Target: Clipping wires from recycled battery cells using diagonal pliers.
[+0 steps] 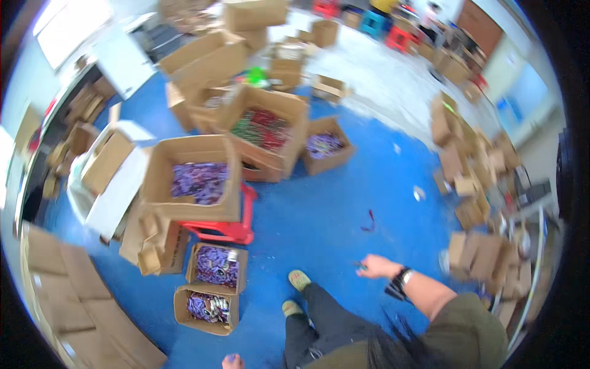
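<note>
My right hand (380, 267) is held out over the blue floor, its fingers closed around a small dark greenish thing (360, 265) too blurred to name. A black watch is on that wrist. At the lower edge only part of my left hand (233, 362) shows, its fingers curled, with a tiny bluish spot at the tips that I cannot make out. Nearest to it is a small carton (180, 305) of purple and silvery small packets. Just beyond stands another carton (243, 280) of purple packets. A thin dark red strip (370, 221) lies on the floor beyond my right hand.
A large carton (153, 178) of purple pieces rests on a red stool (247, 215). Farther back stands a carton (295, 117) of red and green pieces, beside a smaller purple-filled carton (326, 163). Flattened cardboard (67, 283) lines the left; piled boxes (473, 178) line the right.
</note>
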{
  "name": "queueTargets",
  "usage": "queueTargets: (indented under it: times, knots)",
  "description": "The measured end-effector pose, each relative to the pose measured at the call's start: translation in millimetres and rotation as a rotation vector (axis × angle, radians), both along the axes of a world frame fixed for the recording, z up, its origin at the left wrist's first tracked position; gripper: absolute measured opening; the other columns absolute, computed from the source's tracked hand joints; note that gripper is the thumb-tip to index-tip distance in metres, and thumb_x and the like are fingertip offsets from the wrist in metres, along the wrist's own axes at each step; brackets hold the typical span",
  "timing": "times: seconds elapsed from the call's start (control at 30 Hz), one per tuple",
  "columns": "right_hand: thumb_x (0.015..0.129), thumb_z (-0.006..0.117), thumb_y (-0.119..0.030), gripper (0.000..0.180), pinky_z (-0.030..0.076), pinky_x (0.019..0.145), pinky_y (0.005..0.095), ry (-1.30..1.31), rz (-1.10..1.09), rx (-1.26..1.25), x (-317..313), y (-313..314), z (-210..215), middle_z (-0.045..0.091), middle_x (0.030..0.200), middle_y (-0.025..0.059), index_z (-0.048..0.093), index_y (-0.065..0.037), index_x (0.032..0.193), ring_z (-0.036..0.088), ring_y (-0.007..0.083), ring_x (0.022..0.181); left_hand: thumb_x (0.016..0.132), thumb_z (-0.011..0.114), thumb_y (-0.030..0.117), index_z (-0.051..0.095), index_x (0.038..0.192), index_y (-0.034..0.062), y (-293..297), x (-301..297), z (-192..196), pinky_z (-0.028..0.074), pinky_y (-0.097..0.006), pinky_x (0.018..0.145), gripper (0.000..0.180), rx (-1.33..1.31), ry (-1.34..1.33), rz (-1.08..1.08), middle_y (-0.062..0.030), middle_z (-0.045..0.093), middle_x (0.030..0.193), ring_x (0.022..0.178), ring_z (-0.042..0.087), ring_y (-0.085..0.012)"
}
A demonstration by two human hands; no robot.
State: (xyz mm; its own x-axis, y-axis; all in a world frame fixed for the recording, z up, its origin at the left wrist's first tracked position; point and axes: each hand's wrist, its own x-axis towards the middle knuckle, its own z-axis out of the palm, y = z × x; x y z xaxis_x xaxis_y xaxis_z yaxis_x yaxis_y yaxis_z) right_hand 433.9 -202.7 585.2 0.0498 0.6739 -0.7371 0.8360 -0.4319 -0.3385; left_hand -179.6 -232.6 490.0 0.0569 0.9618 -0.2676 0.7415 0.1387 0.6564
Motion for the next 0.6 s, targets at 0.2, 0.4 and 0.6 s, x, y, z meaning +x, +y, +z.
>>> queueTargets:
  times: [0.2, 0.4, 0.6]
  knots:
    - [0.08, 0.053, -0.046, 0.043, 0.043, 0.081, 0.0417, -0.105, -0.547, 0.064, 17.8, -126.0, 35.7, 0.055, 0.097, 0.0172, 0.062, -0.005, 0.093, 0.052, 0.0331, 0.096, 0.079, 0.059, 0.007, 0.057, 0.076, 0.0018, 115.6, 68.0, 26.4, 0.042, -0.024, 0.038, 0.006, -0.408, -0.221, 0.056, -0.0052, 0.056, 0.056, 0.045, 0.053, -0.0118]
    - [0.072, 0.057, -0.046, 0.048, 0.046, 0.076, 0.0442, -0.19, -0.894, -0.335, 17.9, -352.6, 27.9, 0.063, 0.092, 0.0211, 0.064, -0.003, 0.093, 0.059, 0.0352, 0.089, 0.076, 0.058, 0.006, 0.056, 0.072, 0.0017, 168.8, 113.5, 23.3, 0.04, -0.028, 0.036, 0.006, -0.45, -0.098, 0.004, -0.0039, 0.052, 0.054, 0.043, 0.05, -0.0124]
    - [0.07, 0.061, -0.047, 0.041, 0.048, 0.072, 0.0376, -0.053, -1.274, -0.676, -3.8, -499.2, -6.0, 0.066, 0.084, 0.009, 0.069, -0.009, 0.084, 0.062, 0.0229, 0.081, 0.074, 0.058, 0.013, 0.056, 0.07, 0.0026, 197.6, 204.2, -31.0, 0.041, -0.032, 0.038, 0.011, -0.213, -0.159, -0.436, -0.0053, 0.052, 0.054, 0.041, 0.05, -0.0181]
